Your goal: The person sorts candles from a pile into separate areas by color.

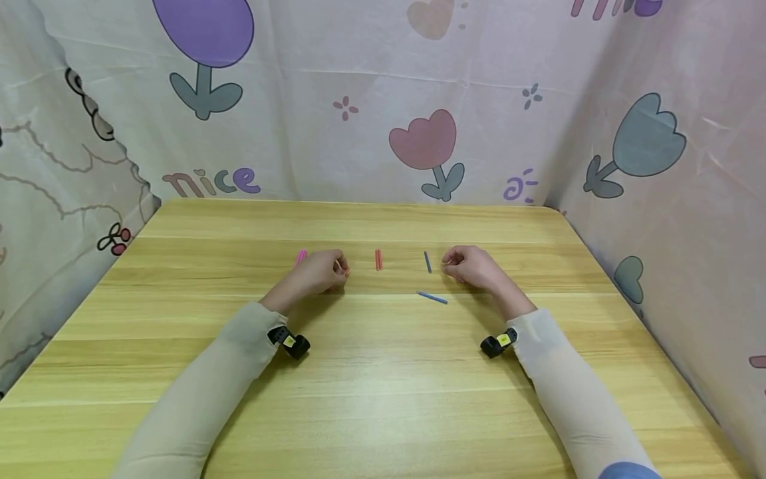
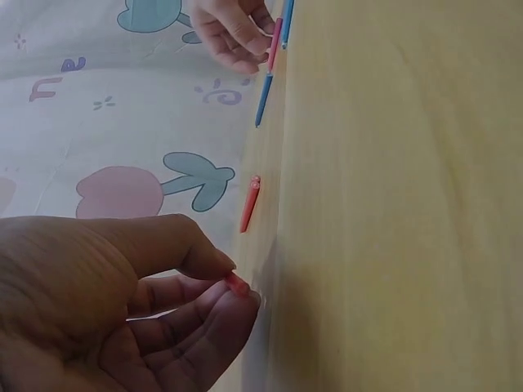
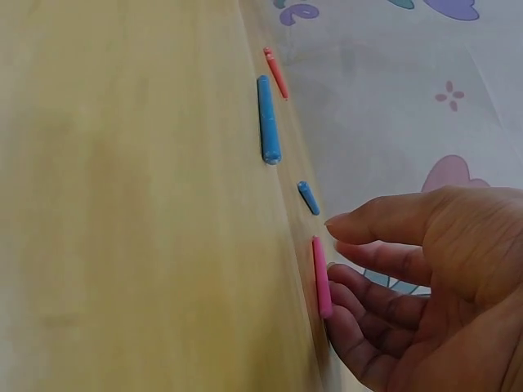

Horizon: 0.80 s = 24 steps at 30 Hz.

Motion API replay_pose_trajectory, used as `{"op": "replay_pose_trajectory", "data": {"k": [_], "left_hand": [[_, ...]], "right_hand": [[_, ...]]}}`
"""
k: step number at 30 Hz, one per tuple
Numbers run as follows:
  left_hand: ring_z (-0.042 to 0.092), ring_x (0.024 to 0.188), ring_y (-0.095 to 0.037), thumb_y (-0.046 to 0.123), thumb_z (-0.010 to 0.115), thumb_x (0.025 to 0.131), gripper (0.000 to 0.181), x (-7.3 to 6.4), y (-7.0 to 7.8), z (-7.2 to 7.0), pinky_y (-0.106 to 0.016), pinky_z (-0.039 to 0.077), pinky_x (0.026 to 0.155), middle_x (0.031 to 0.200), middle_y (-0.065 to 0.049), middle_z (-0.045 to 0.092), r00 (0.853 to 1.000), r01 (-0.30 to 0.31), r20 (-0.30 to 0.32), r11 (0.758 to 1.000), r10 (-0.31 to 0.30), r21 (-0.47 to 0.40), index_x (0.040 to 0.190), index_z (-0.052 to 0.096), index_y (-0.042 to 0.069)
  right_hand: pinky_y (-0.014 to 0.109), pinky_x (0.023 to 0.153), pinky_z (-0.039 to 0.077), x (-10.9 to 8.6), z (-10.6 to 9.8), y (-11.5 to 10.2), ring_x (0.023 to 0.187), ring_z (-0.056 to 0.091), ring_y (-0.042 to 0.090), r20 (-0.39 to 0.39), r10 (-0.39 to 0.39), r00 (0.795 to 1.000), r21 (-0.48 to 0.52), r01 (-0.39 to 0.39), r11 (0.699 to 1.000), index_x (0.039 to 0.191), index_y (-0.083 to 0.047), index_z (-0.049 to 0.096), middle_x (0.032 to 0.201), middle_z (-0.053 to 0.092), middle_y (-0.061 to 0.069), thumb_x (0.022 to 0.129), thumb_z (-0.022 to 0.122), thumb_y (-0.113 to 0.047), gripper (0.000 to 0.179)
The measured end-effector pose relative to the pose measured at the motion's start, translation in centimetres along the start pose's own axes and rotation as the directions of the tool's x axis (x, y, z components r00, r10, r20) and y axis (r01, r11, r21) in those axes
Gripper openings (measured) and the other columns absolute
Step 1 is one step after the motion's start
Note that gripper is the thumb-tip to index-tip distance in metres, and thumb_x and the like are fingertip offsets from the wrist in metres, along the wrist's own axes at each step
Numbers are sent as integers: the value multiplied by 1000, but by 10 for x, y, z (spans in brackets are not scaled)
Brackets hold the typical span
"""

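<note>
My left hand [image 1: 320, 271] pinches a short red stick [image 2: 237, 283] between thumb and fingertips, just above the table; most of the stick is hidden by the fingers. My right hand [image 1: 475, 267] hovers low over the table with its thumb and fingers loosely bent and apart. Beside its lower fingers lies a pink stick [image 3: 322, 278]; whether they touch cannot be told. One blue stick [image 1: 427, 261] lies left of the right hand, and another blue stick [image 1: 432, 297] lies nearer the front. Between the hands, two red sticks [image 1: 378, 259] lie side by side.
Pink sticks [image 1: 300, 257] lie behind the left hand, partly covered by it. The wooden table [image 1: 383, 399] meets a patterned cloth [image 1: 335, 153] at its back edge. Each wrist carries a small black camera, the left camera [image 1: 290, 342] and the right camera [image 1: 498, 343].
</note>
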State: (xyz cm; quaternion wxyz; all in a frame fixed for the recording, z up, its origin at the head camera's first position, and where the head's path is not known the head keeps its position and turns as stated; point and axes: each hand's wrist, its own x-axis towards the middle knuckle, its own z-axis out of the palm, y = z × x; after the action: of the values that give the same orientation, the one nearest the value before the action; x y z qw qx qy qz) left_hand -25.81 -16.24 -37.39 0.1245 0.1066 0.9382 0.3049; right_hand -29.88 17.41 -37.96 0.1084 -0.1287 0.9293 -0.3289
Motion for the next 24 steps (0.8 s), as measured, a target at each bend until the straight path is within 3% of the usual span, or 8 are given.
{"op": "replay_pose_trajectory", "data": {"k": [12,24], "left_hand": [[58,65,-14,10,62,88,16,12,1,1,-26,47,57,85,-6,64,1000,13,1,999,-13,-34,102,58,5],[57,69,-16,13,61,89,18,24,3,6,-27,45,62,86,-6,64,999,44,-20,999,-44,-29,106,58,6]], "right_hand": [[31,72,46,-5,-1,6,77,57,19,-2,-14,1000,-20,14,1000,108,0,67,90,64,8,88,64,-7,21],[34,75,43,-7,-1,10,83,55,22,2,-30,1000,-85,30,996,106,-3,69,91,64,7,90,63,-10,19]]}}
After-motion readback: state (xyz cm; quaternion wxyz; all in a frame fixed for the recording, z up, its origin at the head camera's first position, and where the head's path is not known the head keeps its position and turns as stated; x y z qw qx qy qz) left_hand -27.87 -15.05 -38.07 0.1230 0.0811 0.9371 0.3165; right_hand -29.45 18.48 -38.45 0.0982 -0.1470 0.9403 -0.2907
